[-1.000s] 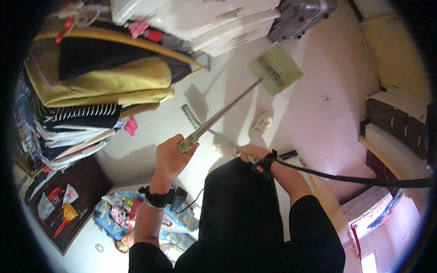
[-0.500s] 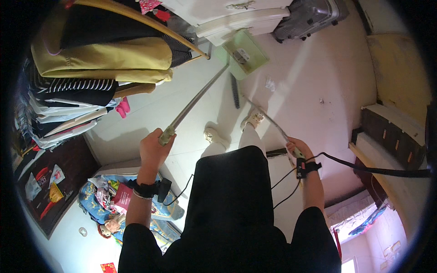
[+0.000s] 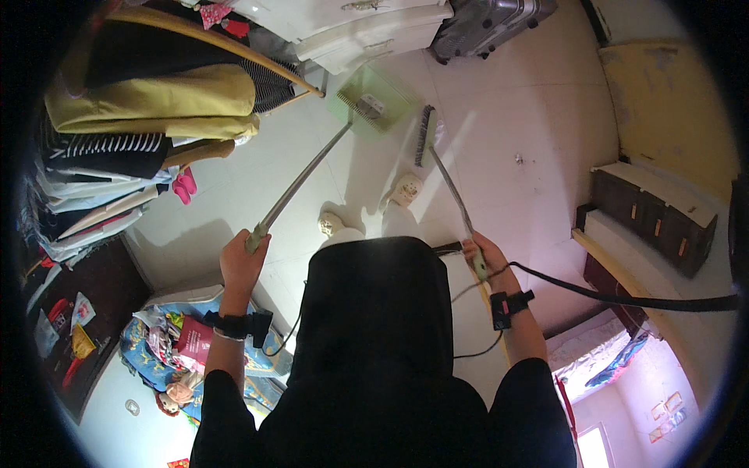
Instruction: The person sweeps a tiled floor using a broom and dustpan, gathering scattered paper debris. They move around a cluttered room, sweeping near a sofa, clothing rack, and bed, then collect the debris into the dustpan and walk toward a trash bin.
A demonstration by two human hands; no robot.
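The fingers of the left hand (image 3: 244, 261) are curling round the green grip of a long-handled dustpan (image 3: 396, 103), and those of the right hand (image 3: 488, 253) are closing round the grip of a broom (image 3: 424, 136); neither palm is showing. The pale green pan is facing upward beyond the shoes (image 3: 406, 189), near a white cabinet (image 3: 374, 43); whether it is touching the floor (image 3: 515, 109) I cannot tell. Inside it a grey-and-white patch is showing, perhaps a label, perhaps litter. The broom's bristled head is sitting right of the pan, apart from it, with a pale scrap (image 3: 440, 129) peeking out just beside it, too blurred to identify. At left, a blue patterned seat (image 3: 134, 343) is carrying a red bag (image 3: 195, 339), its print too small to read. The upper edge is cutting off a grey suitcase (image 3: 491, 31); the dark rim is swallowing part of the hanging clothes (image 3: 156, 101).
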